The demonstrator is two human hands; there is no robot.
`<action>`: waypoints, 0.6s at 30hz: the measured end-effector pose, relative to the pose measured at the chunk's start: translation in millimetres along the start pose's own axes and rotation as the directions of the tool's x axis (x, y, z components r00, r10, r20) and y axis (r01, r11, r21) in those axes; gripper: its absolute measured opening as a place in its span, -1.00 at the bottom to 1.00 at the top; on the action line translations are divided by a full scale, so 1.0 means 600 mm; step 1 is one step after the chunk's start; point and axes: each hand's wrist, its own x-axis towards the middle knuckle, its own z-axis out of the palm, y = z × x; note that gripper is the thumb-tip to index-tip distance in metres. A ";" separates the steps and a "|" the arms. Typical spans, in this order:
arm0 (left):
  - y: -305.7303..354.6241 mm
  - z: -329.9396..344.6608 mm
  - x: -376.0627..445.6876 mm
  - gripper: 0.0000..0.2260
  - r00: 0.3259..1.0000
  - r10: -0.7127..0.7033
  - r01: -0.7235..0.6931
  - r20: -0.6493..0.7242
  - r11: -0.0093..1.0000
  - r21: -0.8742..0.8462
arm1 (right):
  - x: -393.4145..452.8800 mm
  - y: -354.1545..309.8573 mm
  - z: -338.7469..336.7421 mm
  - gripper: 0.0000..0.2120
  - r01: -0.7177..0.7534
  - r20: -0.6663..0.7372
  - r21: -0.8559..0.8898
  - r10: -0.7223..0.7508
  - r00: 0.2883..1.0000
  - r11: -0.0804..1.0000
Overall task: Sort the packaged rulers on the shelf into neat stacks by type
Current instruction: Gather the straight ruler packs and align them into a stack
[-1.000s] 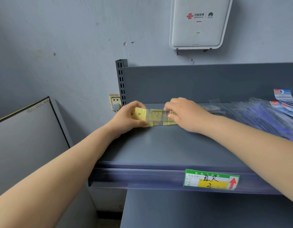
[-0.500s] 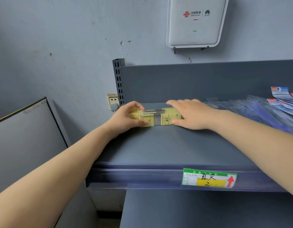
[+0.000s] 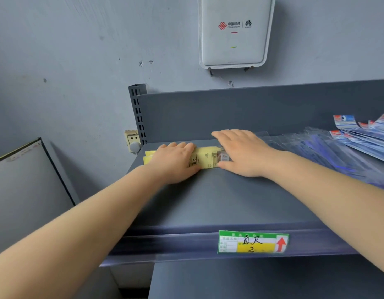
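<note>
A small stack of yellow packaged rulers (image 3: 205, 159) lies flat at the back left of the grey shelf (image 3: 219, 199). My left hand (image 3: 173, 161) lies palm down over the stack's left part, fingers straight, with yellow corners showing at its left. My right hand (image 3: 243, 152) rests flat over the stack's right end, fingers stretched toward the back panel. A loose heap of blue and clear packaged rulers (image 3: 346, 145) is spread over the shelf's right side.
The shelf's back panel (image 3: 251, 113) rises just behind the hands, with a slotted upright (image 3: 137, 113) at its left. A price label (image 3: 252, 242) sits on the front rail. A white router (image 3: 234, 32) hangs on the wall; a socket (image 3: 132, 140) and a grey cabinet (image 3: 25, 190) are to the left.
My left hand went from pinching the stack's left end to lying flat over it. My right hand slid a little right and flattened. The yellow stack settled flat on the shelf.
</note>
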 end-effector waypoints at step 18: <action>0.000 -0.028 0.002 -0.71 0.999 0.034 -0.031 0.040 0.997 -0.070 | -0.026 0.066 -0.007 -0.50 -0.014 0.181 0.001 0.014 0.983 1.000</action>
